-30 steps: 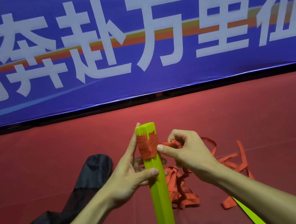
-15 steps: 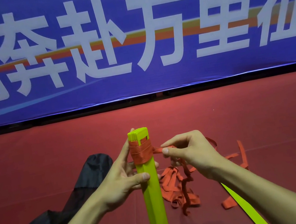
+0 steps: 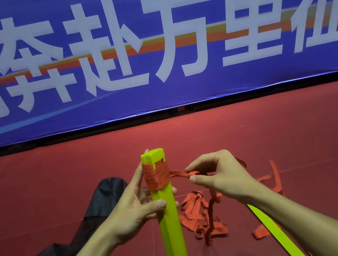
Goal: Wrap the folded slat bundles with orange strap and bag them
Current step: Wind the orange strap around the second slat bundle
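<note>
Standing between both hands, slat bundle (image 3: 171,227); right hand (image 3: 220,177) pinches orange strap (image 3: 157,177).

**Strap drawn out to the right**

The right hand (image 3: 222,177) has left the wrapped end of the slat bundle (image 3: 168,216) and moved out to the right. It pinches the orange strap (image 3: 177,172), now a taut span from wrap to fingers. The bundle's top has shifted slightly left. A twisted strand now hangs below that hand.

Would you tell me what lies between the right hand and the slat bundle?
In the head view, a stretch of orange strap runs from the wrap on the slat bundle to the right hand, which pinches it.
</note>
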Demonstrator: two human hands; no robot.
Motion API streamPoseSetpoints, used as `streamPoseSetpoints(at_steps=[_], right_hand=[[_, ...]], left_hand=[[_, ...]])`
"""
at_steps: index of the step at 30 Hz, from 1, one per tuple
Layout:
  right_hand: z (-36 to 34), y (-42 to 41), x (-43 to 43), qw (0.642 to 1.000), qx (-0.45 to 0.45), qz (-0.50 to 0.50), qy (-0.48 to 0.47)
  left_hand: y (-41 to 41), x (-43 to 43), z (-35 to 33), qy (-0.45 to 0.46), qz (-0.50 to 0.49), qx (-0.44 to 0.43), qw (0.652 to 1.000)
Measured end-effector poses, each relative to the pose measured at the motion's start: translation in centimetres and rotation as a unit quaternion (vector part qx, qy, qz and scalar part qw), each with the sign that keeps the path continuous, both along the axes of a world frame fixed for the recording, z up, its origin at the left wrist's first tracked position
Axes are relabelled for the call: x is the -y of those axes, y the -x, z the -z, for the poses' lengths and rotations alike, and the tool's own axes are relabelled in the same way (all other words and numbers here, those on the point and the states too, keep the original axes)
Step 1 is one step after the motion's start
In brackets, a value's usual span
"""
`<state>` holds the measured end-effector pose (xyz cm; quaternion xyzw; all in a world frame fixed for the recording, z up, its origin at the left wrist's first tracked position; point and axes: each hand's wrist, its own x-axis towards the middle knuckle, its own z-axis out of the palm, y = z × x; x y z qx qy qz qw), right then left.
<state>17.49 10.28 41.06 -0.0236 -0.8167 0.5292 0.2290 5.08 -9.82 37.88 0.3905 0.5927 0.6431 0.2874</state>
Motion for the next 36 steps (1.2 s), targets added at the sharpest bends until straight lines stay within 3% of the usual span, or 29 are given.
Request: streamPoseSetpoints(at_steps=[5,11,22,26,33,36], right_hand=[[0.33,0.08,-0.17,0.997,0.001,0.054,-0.049],[0.37,0.15,-0.26,0.998,0.015,0.041,-0.055],[0.55,-0.10,0.44,0.987,-0.017,-0.051,0.153],[0.91,0.36,0.44,0.975,-0.026,-0.040,0.217],[0.95,0.58,0.60,0.977,0.049,-0.051,0.199],[0.74,0.58,0.45,0.966,0.080,-0.067,0.238]], left_hand=[[-0.01,-0.11,0.26,0.002,0.011,0.005,1.000],[0.11,-0.07,0.34,-0.001,0.015,0.007,1.000],[-0.15,-0.22,0.31,0.006,0.023,0.004,1.000],[-0.21,-0.25,0.16,0.003,0.027,0.013,1.000],[-0.18,-0.16,-0.01,0.009,0.023,0.013,1.000],[-0.26,-0.10,-0.10,0.006,0.021,0.012,1.000]])
